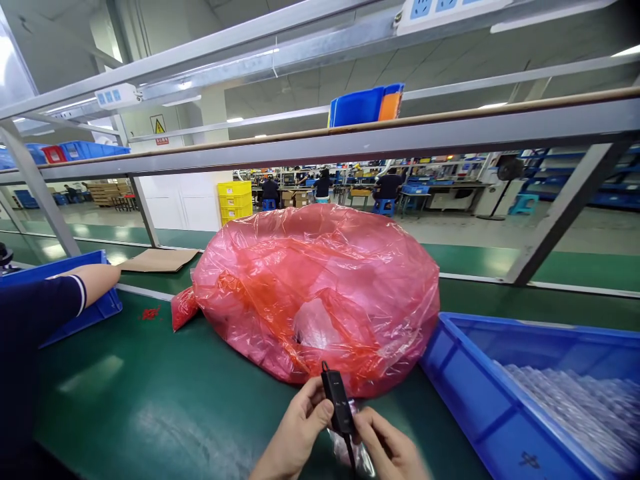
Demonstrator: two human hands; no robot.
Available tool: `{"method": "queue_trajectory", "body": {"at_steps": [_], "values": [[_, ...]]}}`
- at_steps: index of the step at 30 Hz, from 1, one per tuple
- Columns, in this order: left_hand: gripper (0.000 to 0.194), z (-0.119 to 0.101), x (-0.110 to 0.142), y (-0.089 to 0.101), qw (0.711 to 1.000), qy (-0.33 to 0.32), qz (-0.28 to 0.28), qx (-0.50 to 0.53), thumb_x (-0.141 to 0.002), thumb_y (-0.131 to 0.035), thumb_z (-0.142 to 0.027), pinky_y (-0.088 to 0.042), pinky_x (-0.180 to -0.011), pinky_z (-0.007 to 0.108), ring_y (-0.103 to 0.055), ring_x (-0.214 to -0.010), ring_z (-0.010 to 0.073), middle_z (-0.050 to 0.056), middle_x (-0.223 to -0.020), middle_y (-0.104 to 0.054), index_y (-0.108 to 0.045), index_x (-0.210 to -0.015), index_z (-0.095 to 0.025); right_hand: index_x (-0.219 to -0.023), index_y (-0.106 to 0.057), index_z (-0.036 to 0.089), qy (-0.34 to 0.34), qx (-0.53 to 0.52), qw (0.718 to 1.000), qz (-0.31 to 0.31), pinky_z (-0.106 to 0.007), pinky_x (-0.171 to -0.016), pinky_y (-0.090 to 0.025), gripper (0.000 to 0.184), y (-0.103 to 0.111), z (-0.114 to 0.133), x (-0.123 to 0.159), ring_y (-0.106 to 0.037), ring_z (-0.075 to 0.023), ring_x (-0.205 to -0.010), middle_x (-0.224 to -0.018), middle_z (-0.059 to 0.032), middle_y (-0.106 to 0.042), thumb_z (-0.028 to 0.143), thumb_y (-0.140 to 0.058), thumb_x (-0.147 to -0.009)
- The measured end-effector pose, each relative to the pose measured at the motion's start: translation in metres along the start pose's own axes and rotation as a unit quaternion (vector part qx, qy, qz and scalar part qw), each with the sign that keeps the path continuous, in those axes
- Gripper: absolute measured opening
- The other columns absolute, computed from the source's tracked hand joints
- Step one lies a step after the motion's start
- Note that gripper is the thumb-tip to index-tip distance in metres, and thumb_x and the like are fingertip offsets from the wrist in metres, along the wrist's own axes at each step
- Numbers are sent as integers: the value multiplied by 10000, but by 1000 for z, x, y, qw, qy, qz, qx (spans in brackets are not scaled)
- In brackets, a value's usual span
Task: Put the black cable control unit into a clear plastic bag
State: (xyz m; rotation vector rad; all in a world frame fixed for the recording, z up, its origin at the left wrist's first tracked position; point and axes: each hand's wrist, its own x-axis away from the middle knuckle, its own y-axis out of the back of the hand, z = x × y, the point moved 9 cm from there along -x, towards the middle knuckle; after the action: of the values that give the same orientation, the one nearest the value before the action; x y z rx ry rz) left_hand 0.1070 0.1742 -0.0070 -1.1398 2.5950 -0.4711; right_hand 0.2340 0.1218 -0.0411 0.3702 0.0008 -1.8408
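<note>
Black, slim plastic inline module [339, 400] with cable, one piece, held low over the green mat [150, 400], long axis near upright, tilted slightly left at its top. Left hand [300, 430] and right hand [387, 447] both pinch it closed-fingered. One crumpled red plastic bag [315, 293] lies just behind; one blue plastic bin [470, 393] at right.

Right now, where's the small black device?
In the head view, bottom centre: the black device is held upright between the left hand and right hand, just before the red plastic bag.
</note>
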Motion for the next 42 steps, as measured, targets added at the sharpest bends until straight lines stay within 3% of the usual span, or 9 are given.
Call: {"method": "queue_trajectory", "body": {"at_steps": [4,8,14,30,36,42], "values": [[483,13,1,-8,998,43,27,44,-909,-732,-434,-480,-895,298,-632,-1088,219,101,-1198,-684,-628,-1325,-213,-860,-697,226,31,21,993,-107,-206,-651,-542,328,32,10,-1,-681,-185,-701,-771,-14,-705,544,-645,-925],[516,19,3,-17,995,56,61,57,-897,-745,-442,-511,-807,273,-650,-1017,199,103,-1206,-672,-613,-1345,-225,-935,-698,233,54,39,985,-161,-205,-625,-580,283,46,11,-1,-714,-187,-674,-805,-20,-745,513,-680,-903],[494,20,7,-20,991,74,76,79,-910,-736,-405,-514,-758,281,-684,-896,179,93,-1170,-678,-597,-1360,-257,-954,-683,244,89,80,983,-141,-204,-633,-556,191,39,21,4,-679,-164,-697,-829,-2,-713,432,-648,-959],[511,28,9,-20,990,90,78,76,-907,-746,-383,-512,-850,317,-650,-992,195,92,-1155,-680,-595,-1377,-250,-988,-680,264,178,123,966,-141,-193,-601,-532,77,31,54,9,-640,-118,-628,-839,24,-681,311,-619,-992],[499,29,8,-20,991,78,94,47,-898,-747,-432,-499,-816,290,-653,-955,181,78,-1128,-681,-613,-1347,-262,-1019,-696,254,182,118,966,-140,-221,-602,-550,95,30,53,9,-658,-148,-650,-864,-11,-705,301,-622,-984],[603,24,8,-22,992,69,100,29,-853,-769,-517,-487,-842,300,-624,-1056,214,90,-1128,-682,-598,-1375,-268,-1009,-708,264,155,100,971,-155,-233,-632,-541,117,31,38,10,-647,-153,-672,-887,-11,-704,351,-637,-975]]}}
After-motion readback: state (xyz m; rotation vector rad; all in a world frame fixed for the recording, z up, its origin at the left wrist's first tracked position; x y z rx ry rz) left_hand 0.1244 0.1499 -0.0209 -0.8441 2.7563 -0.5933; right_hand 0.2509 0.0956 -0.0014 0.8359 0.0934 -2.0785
